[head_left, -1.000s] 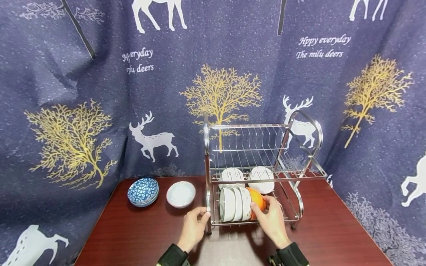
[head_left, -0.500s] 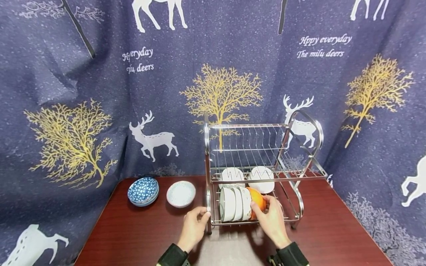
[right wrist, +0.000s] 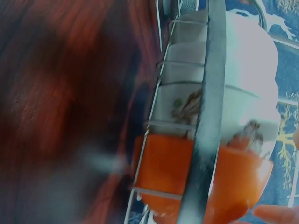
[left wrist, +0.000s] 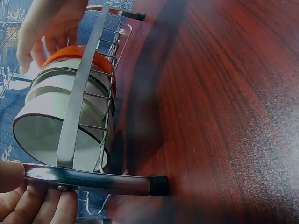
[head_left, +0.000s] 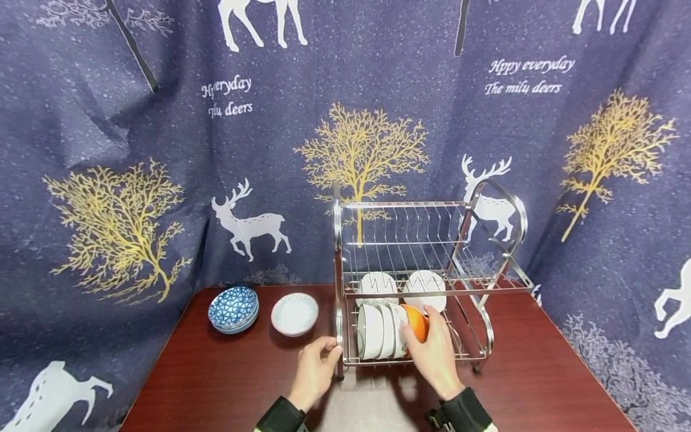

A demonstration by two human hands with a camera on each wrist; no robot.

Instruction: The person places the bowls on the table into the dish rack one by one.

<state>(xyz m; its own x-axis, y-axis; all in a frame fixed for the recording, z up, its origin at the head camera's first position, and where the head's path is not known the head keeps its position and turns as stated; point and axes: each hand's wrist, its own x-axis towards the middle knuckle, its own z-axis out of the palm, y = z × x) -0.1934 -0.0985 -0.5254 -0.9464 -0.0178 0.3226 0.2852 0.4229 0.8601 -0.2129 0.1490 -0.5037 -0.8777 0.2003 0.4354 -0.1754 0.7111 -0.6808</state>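
Far left on the dark red surface [head_left: 227, 372], near its back edge: a stack of blue patterned bowls [head_left: 233, 308], and just beside it, not touching, a pale speckled plate [head_left: 294, 314], with bare wood in front of both right down to the near edge. Next, the left hand [head_left: 315, 371], fingers and thumb curled round the front left post of the chrome dish rack [head_left: 345, 294], gripping it low by the rubber foot (plainest in the left wrist view, where the fingers [left wrist: 32, 205] wrap under the tube). Inside the rack's lower tier, a row of white bowls [head_left: 380, 330] standing on edge, packed against one another toward the left end. Pressed against the last of them, the orange bowl [head_left: 417, 323], also on edge, mouth to the left and nested against the neighbouring white one, still within the front rail. Over it, the right hand [head_left: 432, 354], fingers curved across the orange bowl's rim and back, holding it in place. Behind, farther back in the rack, two more white dishes [head_left: 402, 287], seen through the wires. Right of the orange bowl, a free stretch of lower basket up to the rack's right end, the upper tier's slots unfilled. Beyond the rack's right legs, open wood out to the surface's right edge, the deer-print curtain [head_left: 162, 150] close behind everything.
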